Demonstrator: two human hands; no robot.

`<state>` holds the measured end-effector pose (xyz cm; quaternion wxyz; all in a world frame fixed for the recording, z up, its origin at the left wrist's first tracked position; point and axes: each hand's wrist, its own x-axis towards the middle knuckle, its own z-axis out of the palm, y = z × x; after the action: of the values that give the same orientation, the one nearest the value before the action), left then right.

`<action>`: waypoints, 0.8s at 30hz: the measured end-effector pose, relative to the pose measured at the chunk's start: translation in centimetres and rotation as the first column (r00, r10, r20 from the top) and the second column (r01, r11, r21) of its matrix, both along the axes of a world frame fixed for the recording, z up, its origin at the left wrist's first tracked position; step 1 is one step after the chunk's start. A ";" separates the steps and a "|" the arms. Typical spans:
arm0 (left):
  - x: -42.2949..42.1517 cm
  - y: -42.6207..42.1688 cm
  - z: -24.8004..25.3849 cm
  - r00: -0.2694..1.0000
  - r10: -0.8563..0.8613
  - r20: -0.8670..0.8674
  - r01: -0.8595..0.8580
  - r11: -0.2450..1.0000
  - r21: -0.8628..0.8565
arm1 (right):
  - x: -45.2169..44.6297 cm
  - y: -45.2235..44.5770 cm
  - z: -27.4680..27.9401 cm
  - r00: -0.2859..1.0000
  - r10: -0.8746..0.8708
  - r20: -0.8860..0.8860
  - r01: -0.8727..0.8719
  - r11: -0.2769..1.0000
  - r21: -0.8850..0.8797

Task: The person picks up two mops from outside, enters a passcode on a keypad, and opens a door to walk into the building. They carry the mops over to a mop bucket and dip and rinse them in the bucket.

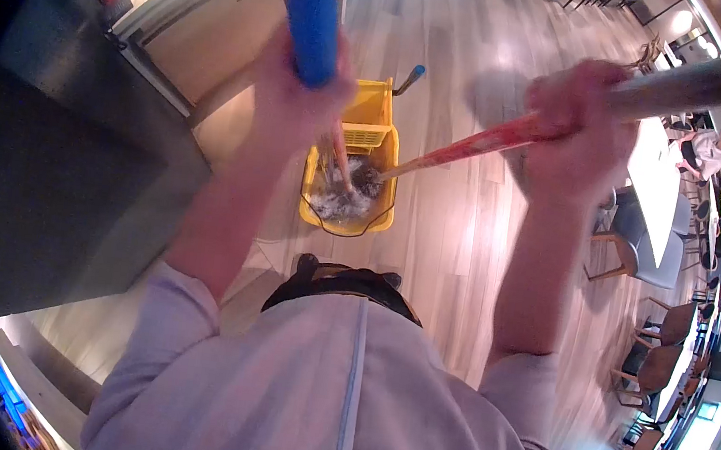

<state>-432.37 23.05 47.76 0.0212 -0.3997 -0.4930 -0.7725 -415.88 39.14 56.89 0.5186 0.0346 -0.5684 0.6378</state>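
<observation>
My left hand [295, 98] is closed around a mop handle with a blue grip [314, 20], whose lower shaft slants into a yellow mop bucket [386, 215]. Fingers of my right hand [580, 130] wrap around a second mop handle [476, 147], red and wood-coloured, which runs down left into the same bucket. Pale, wet mop strands [336, 202] lie in the water; how the two mop ends sit there is partly hidden. A yellow wringer [363, 136] with a blue-tipped lever [415, 71] is at the bucket's far end.
The bucket stands on a wood-look floor [434, 278] before my feet. A dark counter side [75, 157] borders the left, with a pale cabinet [210, 26] beyond. To the right are a white table [654, 187], grey chairs [647, 249] and a seated person [707, 151].
</observation>
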 end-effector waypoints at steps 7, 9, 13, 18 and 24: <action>3.0 -2.3 13.7 0.999 0.037 0.000 -0.035 0.941 0.337 | 9.3 2.1 12.7 0.963 0.257 -0.075 -0.234 0.944 0.234; 3.3 -3.4 15.2 0.990 -0.012 -0.142 0.054 0.953 0.299 | 9.9 2.3 13.6 0.967 0.238 -0.087 -0.203 0.934 0.295; 2.6 -2.3 13.5 0.991 -0.007 -0.130 0.033 0.979 0.200 | 8.7 2.5 12.7 0.975 0.200 -0.091 -0.156 0.922 0.353; -1.9 0.6 6.2 0.994 0.054 -0.096 -0.032 0.977 0.212 | 3.2 2.4 7.0 0.988 0.132 -0.079 -0.103 0.948 0.301; -6.5 2.7 -1.1 0.972 0.233 -0.042 -0.233 0.973 0.001 | -3.3 1.6 -1.4 0.999 0.051 -0.006 -0.050 0.985 0.165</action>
<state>-438.84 25.75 46.68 0.1212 -0.3553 -0.5373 -0.7553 -419.14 40.74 55.48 0.5004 0.0950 -0.6154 0.6015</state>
